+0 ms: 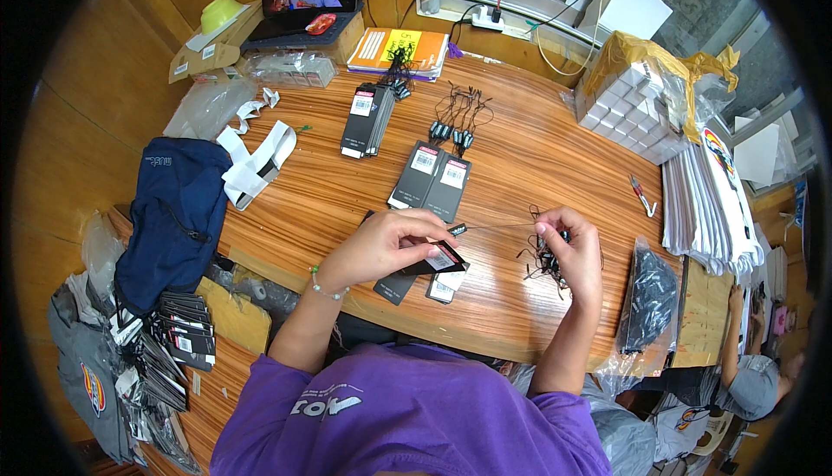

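Note:
My left hand (381, 246) is closed on a black hang tag (444, 259) with a white barcode label, held tilted above the table. From a small black plastic seal (458, 229) at the tag's top, a thin dark string (503, 226) runs taut to the right. Its far end is pinched between the thumb and fingertips of my right hand (568, 238). Below and behind that hand lies a tangle of black tag strings (544, 261), partly hidden by it. Under my left hand more black tags (394, 287) rest near the table's front edge, partly covered.
Strung tags (431, 179) lie beyond my hands, with another stack (366, 120) farther back. At right are red-handled snippers (642, 195), a bag of black strings (650, 298), stacked white garments (706, 203) and a box (628, 107). A navy bag (173, 216) sits left.

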Available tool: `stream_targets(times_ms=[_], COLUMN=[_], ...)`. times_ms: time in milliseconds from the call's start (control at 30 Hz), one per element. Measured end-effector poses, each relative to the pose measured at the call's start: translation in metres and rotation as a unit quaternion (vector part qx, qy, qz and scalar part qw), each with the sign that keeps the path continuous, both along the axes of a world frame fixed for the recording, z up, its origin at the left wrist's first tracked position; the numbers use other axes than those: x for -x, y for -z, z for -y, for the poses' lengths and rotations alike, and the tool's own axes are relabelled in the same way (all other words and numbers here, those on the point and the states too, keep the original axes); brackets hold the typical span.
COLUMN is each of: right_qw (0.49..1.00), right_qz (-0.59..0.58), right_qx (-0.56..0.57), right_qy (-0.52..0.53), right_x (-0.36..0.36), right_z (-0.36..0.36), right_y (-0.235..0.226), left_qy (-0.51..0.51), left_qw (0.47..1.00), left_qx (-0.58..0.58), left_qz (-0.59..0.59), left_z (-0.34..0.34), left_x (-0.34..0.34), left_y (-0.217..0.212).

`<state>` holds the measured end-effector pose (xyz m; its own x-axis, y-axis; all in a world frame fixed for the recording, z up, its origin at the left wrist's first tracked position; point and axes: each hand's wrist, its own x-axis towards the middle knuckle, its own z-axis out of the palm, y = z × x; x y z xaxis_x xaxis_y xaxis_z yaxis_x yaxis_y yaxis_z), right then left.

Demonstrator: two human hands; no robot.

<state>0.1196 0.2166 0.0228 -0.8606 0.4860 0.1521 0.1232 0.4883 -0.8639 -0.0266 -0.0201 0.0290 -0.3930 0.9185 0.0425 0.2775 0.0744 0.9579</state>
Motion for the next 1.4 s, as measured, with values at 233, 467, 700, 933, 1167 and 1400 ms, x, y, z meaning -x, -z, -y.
stream_targets(times_ms=[233,467,700,933,1167,1400], right_qw=[0.934,0.951,0.805,0.727,0.814,0.927], right_qz=[-0.147,-0.131,-0.243,-0.362,-0.353,-0.200], right_qx=[0.325,0.279,0.488,0.556,0.445,0.305], right_qy=[-0.015,-0.008,-0.232,-0.178,-0.124,-0.086], right_x=[0.008,0.016,0.019,0.038,0.033,0.032], right_z=[-0.003,-0.004,0.004,0.031,0.031,0.052], right_y=[0.011,-0.007,-0.003,-0.006,-0.011,-0.012], left_qy=[-0.002,-0.025,-0.051,-0.093,-0.215,-0.232], left_qw=[1.000,0.999,0.992,0.980,0.944,0.945], left_qx=[-0.008,-0.044,-0.087,-0.133,-0.171,-0.181], left_qz=[0.002,-0.004,0.074,0.116,0.182,0.144], left_z=[-0.002,0.000,-0.001,-0.007,-0.011,-0.015], left_x=[-0.001,0.000,0.000,-0.004,-0.003,-0.007], left_y=[0.000,-0.003,0.003,0.008,0.009,0.009])
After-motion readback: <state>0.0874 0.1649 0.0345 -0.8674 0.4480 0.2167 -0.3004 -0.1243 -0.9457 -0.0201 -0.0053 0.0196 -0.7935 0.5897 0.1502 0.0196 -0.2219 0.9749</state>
